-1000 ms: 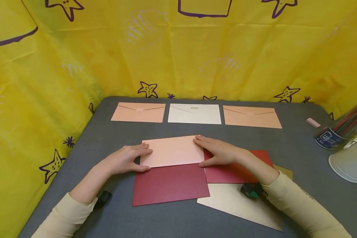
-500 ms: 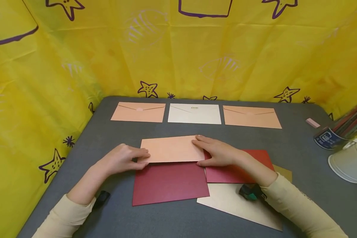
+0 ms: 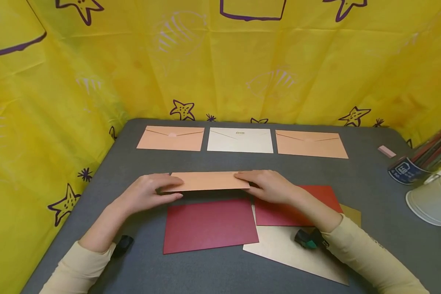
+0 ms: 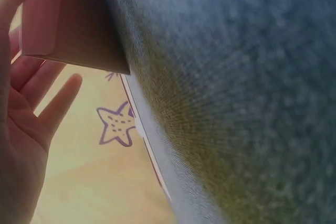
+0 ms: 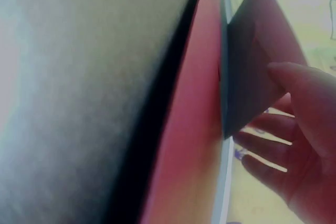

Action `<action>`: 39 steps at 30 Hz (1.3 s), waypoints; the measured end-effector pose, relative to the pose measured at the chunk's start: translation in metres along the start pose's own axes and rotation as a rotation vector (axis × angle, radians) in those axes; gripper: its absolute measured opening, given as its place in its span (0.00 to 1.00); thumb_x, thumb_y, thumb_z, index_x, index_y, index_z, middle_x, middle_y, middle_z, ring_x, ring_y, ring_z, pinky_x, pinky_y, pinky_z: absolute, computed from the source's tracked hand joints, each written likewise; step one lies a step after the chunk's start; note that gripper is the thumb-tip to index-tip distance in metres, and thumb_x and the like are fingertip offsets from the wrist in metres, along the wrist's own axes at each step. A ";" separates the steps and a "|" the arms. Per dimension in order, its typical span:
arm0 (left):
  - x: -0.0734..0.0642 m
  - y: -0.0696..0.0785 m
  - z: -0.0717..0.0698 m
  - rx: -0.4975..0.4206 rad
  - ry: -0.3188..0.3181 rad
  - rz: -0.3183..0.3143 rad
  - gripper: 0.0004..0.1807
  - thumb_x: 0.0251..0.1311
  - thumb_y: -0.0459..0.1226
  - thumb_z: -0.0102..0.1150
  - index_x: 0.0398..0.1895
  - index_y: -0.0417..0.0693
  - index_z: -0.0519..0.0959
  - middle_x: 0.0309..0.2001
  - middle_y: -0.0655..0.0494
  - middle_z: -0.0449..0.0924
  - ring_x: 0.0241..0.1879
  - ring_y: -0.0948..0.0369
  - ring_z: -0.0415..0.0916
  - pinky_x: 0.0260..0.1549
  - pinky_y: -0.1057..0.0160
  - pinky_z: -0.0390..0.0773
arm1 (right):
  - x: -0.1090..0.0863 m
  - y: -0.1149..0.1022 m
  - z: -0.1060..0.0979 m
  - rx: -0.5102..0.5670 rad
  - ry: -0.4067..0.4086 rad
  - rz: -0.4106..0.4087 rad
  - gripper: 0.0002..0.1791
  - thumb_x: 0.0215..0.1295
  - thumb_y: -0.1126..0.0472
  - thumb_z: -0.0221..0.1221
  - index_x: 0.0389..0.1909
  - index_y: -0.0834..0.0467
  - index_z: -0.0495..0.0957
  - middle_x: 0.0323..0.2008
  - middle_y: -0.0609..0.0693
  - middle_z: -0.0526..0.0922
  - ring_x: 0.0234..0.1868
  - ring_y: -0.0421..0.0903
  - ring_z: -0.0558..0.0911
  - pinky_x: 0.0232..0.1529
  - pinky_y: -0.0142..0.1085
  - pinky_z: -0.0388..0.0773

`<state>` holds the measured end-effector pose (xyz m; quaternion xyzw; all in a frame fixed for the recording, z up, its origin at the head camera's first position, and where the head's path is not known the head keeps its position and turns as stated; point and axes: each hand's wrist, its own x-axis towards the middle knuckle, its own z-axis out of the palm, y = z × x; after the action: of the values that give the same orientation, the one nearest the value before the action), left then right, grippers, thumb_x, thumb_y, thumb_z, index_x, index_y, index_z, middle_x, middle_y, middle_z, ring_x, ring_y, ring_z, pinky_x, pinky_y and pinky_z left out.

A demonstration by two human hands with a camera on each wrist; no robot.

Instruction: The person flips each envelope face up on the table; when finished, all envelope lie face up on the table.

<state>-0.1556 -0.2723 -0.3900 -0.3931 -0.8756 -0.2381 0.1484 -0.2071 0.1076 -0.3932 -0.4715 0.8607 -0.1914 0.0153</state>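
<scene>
Left hand (image 3: 147, 191): pinched left end of peach envelope (image 3: 207, 181).
Right hand (image 3: 271, 186): pinched its right end.
Envelope pose: tilted.
Maroon paper (image 3: 211, 227): lay flat, nearer the person.

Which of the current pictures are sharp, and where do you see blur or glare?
Head view: mostly sharp, with a shadow beneath the held peach envelope; left wrist view: grey tabletop blurred, printed starfish clearer; right wrist view: hazy overall, pale glare at the left edge.
</scene>
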 end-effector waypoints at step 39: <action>-0.037 -0.039 -0.044 -0.370 0.174 -1.057 0.34 0.63 0.53 0.60 0.62 0.36 0.73 0.47 0.46 0.81 0.33 0.74 0.78 0.35 0.72 0.80 | 0.100 -0.013 0.023 0.880 0.002 0.512 0.09 0.62 0.61 0.66 0.34 0.65 0.83 0.24 0.54 0.85 0.26 0.45 0.86 0.32 0.37 0.83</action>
<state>-0.1580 -0.3415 -0.3817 0.1002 -0.8816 -0.4612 0.0094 -0.2472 0.0121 -0.3948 -0.1940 0.7866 -0.5263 0.2580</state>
